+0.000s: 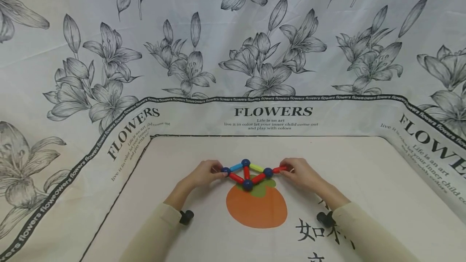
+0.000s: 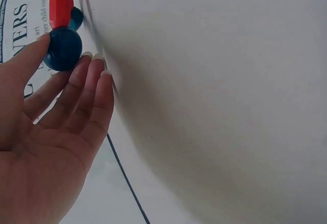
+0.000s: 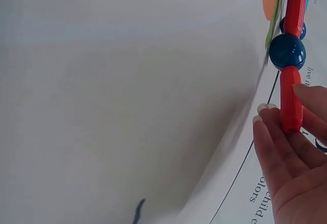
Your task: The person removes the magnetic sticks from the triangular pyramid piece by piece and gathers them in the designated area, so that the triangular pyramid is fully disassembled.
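A flat frame of coloured rods and dark blue balls spans the gap between my two hands in the head view. Its left ball [image 2: 63, 49] is pinched between the thumb and fingers of my left hand [image 1: 206, 172]. My right hand [image 1: 300, 174] pinches a red rod [image 3: 291, 99] that sticks out from the right ball [image 1: 267, 172]. A blue rod [image 1: 236, 167] and a yellow rod [image 1: 256, 167] meet at the far ball [image 1: 245, 163]. Red rods join the near ball [image 1: 247, 185] to the left, far and right balls.
Below the frame, an orange persimmon print [image 1: 256, 209] marks the pale table mat [image 1: 182, 229], with black characters [image 1: 309, 229] to its right. A flower-printed cloth [image 1: 269, 51] rises behind and at the sides. Each wrist wears a small black device [image 1: 187, 217].
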Motion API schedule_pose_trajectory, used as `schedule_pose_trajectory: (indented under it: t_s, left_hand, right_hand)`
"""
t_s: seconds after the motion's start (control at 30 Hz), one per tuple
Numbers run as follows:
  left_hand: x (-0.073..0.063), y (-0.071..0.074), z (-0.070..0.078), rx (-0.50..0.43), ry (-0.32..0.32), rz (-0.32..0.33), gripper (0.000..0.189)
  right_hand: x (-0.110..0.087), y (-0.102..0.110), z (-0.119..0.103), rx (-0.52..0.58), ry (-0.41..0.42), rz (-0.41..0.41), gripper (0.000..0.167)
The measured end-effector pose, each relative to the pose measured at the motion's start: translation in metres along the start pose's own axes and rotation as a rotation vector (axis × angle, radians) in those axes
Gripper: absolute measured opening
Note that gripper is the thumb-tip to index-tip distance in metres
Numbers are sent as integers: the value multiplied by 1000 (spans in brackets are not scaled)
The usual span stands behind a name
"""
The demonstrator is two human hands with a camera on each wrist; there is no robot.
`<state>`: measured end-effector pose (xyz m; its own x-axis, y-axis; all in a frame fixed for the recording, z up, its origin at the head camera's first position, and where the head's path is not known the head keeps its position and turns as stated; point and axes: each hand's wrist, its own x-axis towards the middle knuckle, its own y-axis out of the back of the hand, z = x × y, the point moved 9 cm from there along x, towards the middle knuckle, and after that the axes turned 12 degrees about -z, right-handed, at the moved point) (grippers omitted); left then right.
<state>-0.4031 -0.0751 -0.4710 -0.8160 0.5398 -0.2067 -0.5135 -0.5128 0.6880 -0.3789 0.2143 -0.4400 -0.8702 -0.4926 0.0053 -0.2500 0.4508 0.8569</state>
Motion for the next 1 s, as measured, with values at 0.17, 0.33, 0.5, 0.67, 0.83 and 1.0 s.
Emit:
schedule_pose_trajectory:
  t_s: [0.17,0.33,0.5,0.67,0.83,1.0]
  left_hand:
    - [2,-4,-4,16,16,-8,24]
    - [4,-7,-8,12,54,-16,26]
    - [6,-10,-7,8,61,-31,25]
    - [6,-11,-7,20,50,-40,26]
    - [6,-11,-6,32,28,-37,28]
    - [7,-11,-5,27,26,-35,27]
  right_hand:
    - [-2,-2,5,-2,-24,-26,12]
    - [-3,-4,6,-3,-31,-46,14]
    - [-4,-5,10,1,-54,-69,15]
    - [-4,-8,11,2,-60,-78,16]
    - [-5,-8,11,5,-64,-75,18]
    - [-6,-4,-2,-41,-39,-82,19]
